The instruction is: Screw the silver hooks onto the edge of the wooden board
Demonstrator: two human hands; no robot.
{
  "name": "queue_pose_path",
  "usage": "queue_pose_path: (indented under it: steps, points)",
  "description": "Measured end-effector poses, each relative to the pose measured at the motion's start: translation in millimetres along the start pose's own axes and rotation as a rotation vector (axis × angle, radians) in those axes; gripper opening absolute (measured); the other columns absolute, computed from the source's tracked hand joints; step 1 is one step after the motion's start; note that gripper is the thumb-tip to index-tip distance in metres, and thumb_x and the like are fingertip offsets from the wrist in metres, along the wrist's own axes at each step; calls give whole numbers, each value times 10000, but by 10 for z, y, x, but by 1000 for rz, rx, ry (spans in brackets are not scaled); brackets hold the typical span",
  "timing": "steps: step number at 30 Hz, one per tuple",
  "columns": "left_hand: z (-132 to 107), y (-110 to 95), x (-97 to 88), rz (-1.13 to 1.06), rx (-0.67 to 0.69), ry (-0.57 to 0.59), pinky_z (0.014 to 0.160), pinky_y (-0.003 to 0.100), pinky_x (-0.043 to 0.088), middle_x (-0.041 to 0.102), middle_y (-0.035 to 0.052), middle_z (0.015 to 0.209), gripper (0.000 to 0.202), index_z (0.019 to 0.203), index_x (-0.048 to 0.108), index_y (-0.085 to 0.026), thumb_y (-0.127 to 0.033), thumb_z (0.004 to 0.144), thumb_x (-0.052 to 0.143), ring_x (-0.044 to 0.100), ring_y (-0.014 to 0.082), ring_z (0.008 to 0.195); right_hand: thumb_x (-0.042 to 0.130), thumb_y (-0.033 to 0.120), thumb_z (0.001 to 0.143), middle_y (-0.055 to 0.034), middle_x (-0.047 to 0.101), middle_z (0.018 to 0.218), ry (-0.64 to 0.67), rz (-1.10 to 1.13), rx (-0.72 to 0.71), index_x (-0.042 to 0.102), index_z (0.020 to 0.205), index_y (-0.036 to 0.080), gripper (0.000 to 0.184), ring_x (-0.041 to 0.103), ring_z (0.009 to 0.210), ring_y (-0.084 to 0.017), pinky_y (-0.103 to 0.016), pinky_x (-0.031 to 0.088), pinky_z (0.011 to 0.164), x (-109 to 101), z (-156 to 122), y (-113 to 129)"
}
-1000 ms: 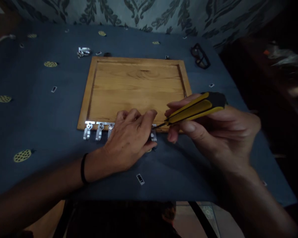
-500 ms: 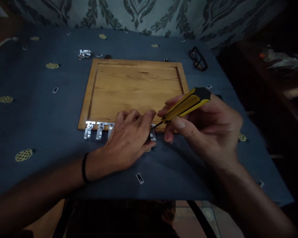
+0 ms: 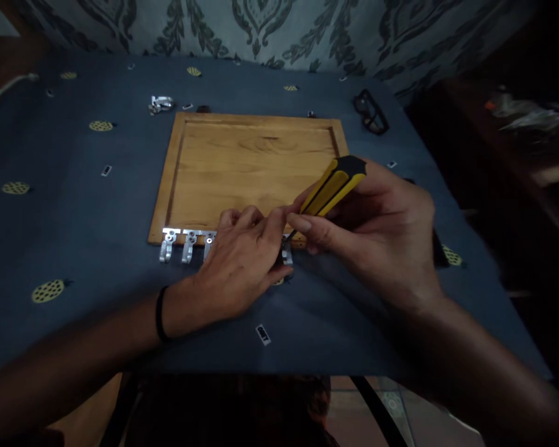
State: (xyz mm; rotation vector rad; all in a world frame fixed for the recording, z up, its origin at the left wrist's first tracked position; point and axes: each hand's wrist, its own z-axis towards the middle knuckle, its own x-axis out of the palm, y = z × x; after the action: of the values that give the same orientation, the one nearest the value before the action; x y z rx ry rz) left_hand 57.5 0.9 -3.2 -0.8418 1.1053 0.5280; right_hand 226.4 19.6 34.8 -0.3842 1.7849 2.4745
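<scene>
Because the screwdriver [image 3: 333, 187], pinched by thumb and fingers of the right hand [image 3: 377, 233], leans over the rightmost visible hook [image 3: 287, 255] at the wooden board's [image 3: 256, 177] near edge, a sideways slip could jab the left hand [image 3: 245, 261]. Its fingers lie bent there, but I cannot tell whether they grip the hook

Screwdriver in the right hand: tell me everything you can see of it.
The screwdriver has a yellow handle with black stripes and a black butt, plastic by the look, and a thin dark shaft. It is tilted, butt up and rightward, shaft sloping down-left. The right hand holds the handle with thumb and fingers. Its tip is at a metal hook beside the left hand; exact contact is too dark to tell.
</scene>
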Motion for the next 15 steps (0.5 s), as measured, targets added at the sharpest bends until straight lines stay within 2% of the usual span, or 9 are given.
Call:
queue_pose_path:
  steps: [4,7,10,15]
  points:
    - [4,-4,-13,-22,-19,5,914,446,417,711,89,1083,597,1352,447,-127,-344,893,762,588,308,1097,874,367,779,36,683,782,23,92,1,750,903,270,200,597,481,-90,-267,516,431,-5,-34,7]
    - [5,-11,-30,-48,-36,25,923,438,415,712,82,1118,604,1354,438,-140,-342,890,768,590,294,1099,801,317,860,12,726,904,-88,94,-51,778,972,291,117,640,534,-117,-298,543,444,-20,-124,-30]
    - [6,-15,-41,-59,-49,41,943,432,411,715,79,1155,604,1352,440,-154,-337,884,777,587,287,1114,779,287,881,3,739,884,-215,108,-116,781,990,303,110,628,541,-141,-314,516,421,-44,-183,-83]
    - [8,-6,-40,-64,-42,31,941,431,413,725,83,1139,656,1371,427,-141,-332,865,798,587,289,1105,779,272,881,4,746,864,-253,155,-133,769,939,308,69,565,474,-109,-295,469,392,-70,-154,-128]
